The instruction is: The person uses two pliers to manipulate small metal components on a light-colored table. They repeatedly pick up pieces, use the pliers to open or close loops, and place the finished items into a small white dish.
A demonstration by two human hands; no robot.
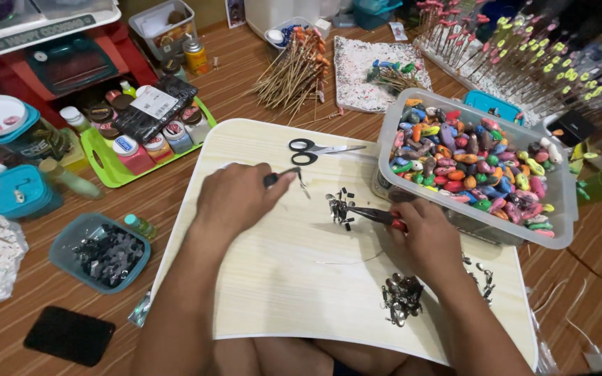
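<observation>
My left hand (235, 198) rests on a pale wooden board (280, 278) and grips a small dark-handled tool (281, 176) whose thin tip points down to the right. My right hand (430, 233) holds red-handled pliers (377, 216); their jaws reach left into a small cluster of dark metal clasps (341, 207). A larger pile of silvery metal clasps (400, 299) lies on the board just below my right wrist. A few more clasps (483, 278) sit at the board's right edge. A thin wire (346, 262) lies on the board between my arms.
Black scissors (311, 150) lie at the board's far edge. A clear tub of colourful beads (475, 163) stands at right. Left are a green tray of small jars (141, 132), a teal bowl of dark pieces (102, 251) and a black phone (70, 335). Bundles of sticks (297, 69) lie behind.
</observation>
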